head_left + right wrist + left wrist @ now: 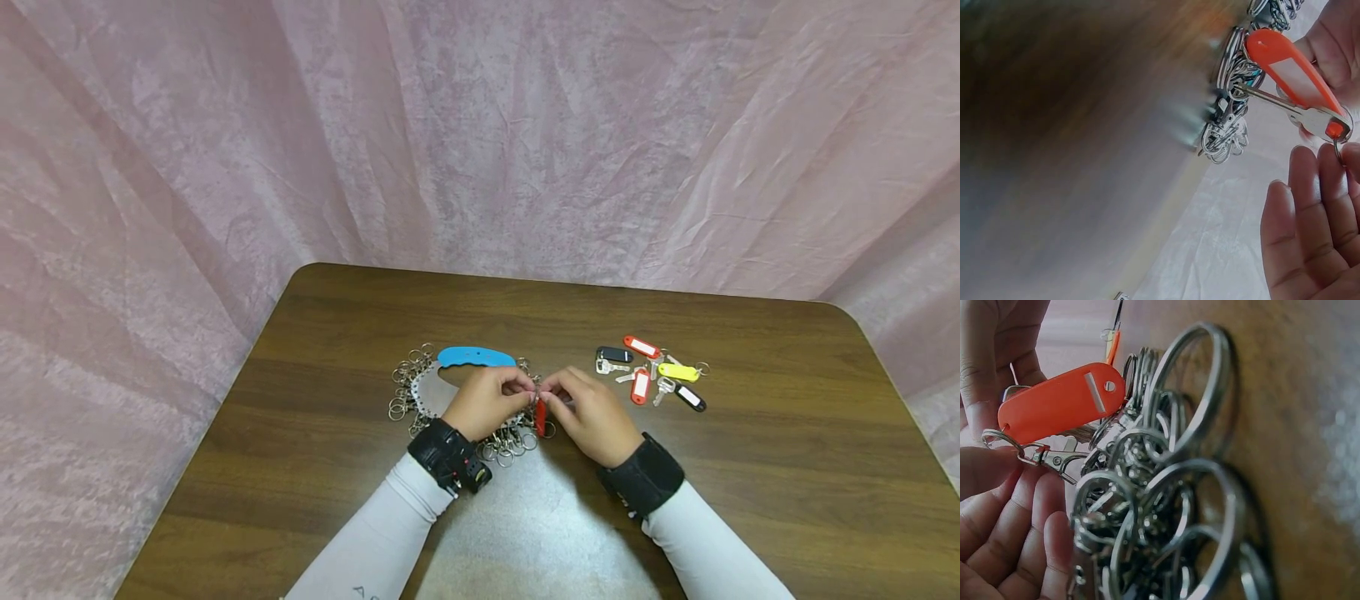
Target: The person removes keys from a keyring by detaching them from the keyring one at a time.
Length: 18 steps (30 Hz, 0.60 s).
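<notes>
A flat key carrier (429,392) with a blue handle (476,357) lies on the table, metal snap hooks and rings fringing its edge. At its right side the left hand (482,406) pinches a small snap hook (1054,460) between thumb and finger. Close against it, the right hand (594,419) pinches a split ring (1004,439) by its edge. From that ring hang a red key tag (1294,74) and a silver key (1316,120). The ring meets the hook's end loop; whether it is fully threaded through is hard to tell.
Right of the hands lie loose keys with tags: a yellow tag (678,372), red tags (640,387) and black tags (690,397). They rest on a brown wooden table (360,317). A pink curtain (480,150) hangs behind its far edge.
</notes>
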Each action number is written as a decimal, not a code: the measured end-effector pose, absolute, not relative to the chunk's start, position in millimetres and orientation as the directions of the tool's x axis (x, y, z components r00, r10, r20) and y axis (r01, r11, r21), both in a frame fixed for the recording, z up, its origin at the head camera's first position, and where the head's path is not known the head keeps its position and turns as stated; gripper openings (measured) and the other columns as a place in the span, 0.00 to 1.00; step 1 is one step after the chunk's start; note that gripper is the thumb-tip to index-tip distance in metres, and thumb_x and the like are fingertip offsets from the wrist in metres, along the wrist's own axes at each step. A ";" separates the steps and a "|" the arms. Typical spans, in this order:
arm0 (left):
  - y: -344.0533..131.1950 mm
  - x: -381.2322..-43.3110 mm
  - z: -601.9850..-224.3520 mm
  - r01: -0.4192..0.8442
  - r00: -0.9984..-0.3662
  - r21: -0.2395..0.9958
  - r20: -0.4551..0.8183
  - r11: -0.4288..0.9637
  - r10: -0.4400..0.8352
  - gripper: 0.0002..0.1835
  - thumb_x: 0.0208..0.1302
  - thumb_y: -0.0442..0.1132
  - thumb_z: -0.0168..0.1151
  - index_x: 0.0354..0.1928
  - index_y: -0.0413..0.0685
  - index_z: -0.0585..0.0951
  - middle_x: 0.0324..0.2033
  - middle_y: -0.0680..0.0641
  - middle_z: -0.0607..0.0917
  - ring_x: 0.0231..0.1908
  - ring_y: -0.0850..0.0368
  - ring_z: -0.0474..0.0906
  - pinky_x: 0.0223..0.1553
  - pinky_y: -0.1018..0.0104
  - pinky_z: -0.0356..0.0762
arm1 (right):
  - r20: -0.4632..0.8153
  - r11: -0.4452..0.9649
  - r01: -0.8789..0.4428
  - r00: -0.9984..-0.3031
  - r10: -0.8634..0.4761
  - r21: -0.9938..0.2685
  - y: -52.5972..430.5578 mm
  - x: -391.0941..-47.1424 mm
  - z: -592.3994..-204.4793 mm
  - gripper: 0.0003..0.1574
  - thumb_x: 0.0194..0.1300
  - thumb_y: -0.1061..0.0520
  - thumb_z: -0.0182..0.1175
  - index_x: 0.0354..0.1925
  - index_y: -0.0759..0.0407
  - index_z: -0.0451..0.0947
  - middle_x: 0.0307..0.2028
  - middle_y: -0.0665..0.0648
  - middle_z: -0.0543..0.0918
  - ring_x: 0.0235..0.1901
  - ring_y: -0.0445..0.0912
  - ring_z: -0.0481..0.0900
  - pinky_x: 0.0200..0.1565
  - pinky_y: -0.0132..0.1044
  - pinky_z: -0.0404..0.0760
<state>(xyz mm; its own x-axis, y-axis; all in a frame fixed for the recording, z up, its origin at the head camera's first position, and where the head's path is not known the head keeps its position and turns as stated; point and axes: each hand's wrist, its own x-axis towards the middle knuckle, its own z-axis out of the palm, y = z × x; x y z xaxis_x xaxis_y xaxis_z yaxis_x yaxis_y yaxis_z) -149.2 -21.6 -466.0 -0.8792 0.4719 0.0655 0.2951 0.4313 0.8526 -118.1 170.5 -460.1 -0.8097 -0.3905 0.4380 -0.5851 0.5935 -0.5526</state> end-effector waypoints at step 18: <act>-23.5 -150.2 -464.6 0.322 -0.890 0.848 0.118 0.422 0.441 0.06 0.61 0.33 0.63 0.35 0.54 0.80 0.33 0.54 0.81 0.34 0.66 0.76 0.38 0.70 0.76 | 0.433 0.541 -0.609 -0.793 -0.428 -0.580 169.9 -118.7 -460.2 0.08 0.58 0.62 0.66 0.36 0.56 0.77 0.36 0.47 0.77 0.35 0.37 0.77 0.36 0.36 0.80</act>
<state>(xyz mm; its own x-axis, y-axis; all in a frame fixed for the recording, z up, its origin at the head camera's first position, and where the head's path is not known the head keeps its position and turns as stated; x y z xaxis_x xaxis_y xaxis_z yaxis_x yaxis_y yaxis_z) -150.2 -23.5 -464.6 -0.8897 0.4412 0.1176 0.3215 0.4223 0.8475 -118.7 169.9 -460.2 -0.7931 -0.4278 0.4335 -0.6089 0.5413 -0.5798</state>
